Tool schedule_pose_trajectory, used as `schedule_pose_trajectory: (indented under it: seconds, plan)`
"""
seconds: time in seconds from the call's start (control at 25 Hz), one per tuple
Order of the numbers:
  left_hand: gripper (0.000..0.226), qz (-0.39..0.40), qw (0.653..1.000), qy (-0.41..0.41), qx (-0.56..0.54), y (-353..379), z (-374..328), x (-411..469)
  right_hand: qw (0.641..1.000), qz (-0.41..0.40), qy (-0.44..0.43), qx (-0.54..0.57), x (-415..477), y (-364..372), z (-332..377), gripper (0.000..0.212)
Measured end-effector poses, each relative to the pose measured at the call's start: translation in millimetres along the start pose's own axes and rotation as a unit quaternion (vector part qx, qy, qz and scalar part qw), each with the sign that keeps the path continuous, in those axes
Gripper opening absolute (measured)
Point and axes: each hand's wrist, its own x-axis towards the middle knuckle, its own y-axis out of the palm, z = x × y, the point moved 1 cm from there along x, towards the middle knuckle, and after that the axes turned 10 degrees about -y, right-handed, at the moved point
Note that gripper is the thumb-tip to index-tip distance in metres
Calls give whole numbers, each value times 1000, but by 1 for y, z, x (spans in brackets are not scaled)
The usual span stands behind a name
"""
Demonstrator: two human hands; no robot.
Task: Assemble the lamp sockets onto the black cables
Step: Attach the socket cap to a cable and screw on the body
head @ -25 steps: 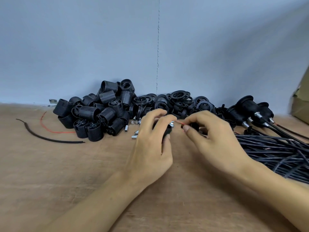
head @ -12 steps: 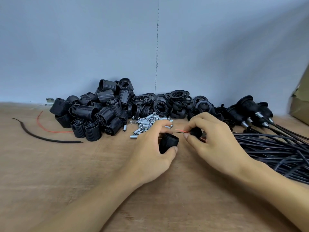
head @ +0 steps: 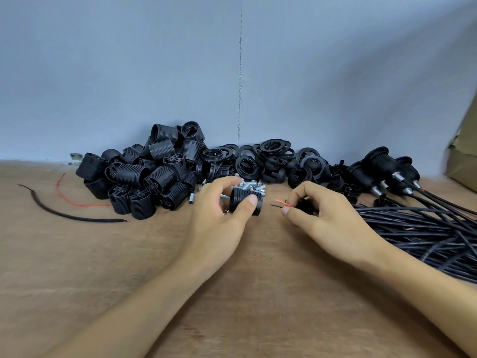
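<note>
Left hand curls round a threaded socket shell, thumb on its ribs; right hand pinches a black cable end, its red and black leads poking towards the shell; the two are near, not touching. Looks like the mating step: the leads need lining up with the shell's bore, then feeding in straight. The rest of the cable bundle trails off right; spare shells are heaped behind on the left; metal fittings lie just beyond the grip; finished sockets sit far right.
</note>
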Motion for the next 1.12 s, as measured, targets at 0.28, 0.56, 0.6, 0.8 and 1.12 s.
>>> schedule_pose_trajectory:
  seconds: [0.28, 0.56, 0.6, 0.8, 1.12]
  plan:
    - [18, 104, 973, -114, -174, 3, -5, -2, 999, -19, -5, 49, 0, -2, 1, 8]
    - [29, 203, 904, -202, -317, 0, -3, 2, 994, 3, -8, 108, -3, 2, 6, 11]
    - [33, 205, 907, -199, -310, 0, -2, 3, 994, 4, -12, 109, -3, 2, 7, 12]
    - [54, 188, 954, -151, -179, 3, -1, -1, 994, 5, -23, 103, -3, 2, 6, 10]
    - [52, 135, 989, -26, -54, 2, -2, -7, 994, 11, -50, 100, -3, 2, 8, 15]
